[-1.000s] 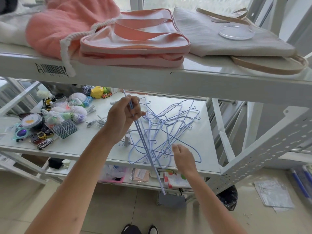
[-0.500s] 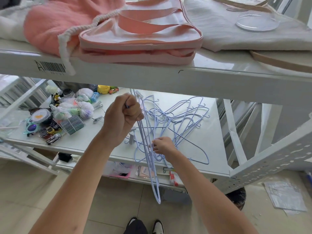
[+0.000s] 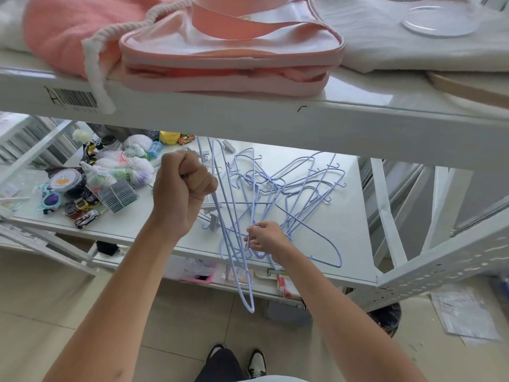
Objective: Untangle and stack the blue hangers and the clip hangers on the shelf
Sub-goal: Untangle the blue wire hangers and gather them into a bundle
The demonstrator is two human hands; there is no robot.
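A tangle of thin blue wire hangers (image 3: 297, 188) lies on the white middle shelf (image 3: 330, 260). My left hand (image 3: 183, 186) is a fist gripping the hooks of a few blue hangers (image 3: 237, 266); they hang steeply, and their lower tip drops below the shelf's front edge. My right hand (image 3: 265, 237) pinches blue wires at the near side of the tangle. Grey clip hangers (image 3: 212, 220) lie on the shelf just right of my left wrist, partly hidden by the blue wires. Another clip (image 3: 227, 146) shows at the back.
Toys, net bags, sunglasses and small cars (image 3: 85, 216) crowd the shelf's left part. The upper shelf (image 3: 248, 117) with pink bags (image 3: 231, 51) overhangs close above my hands. A perforated white upright (image 3: 440, 266) stands at the right. My shoes (image 3: 256, 362) are on the tiled floor below.
My left hand has lifted the gripped hangers higher and tightened into a fist. My right hand moved inward from the shelf edge into the tangle and took hold of wires.
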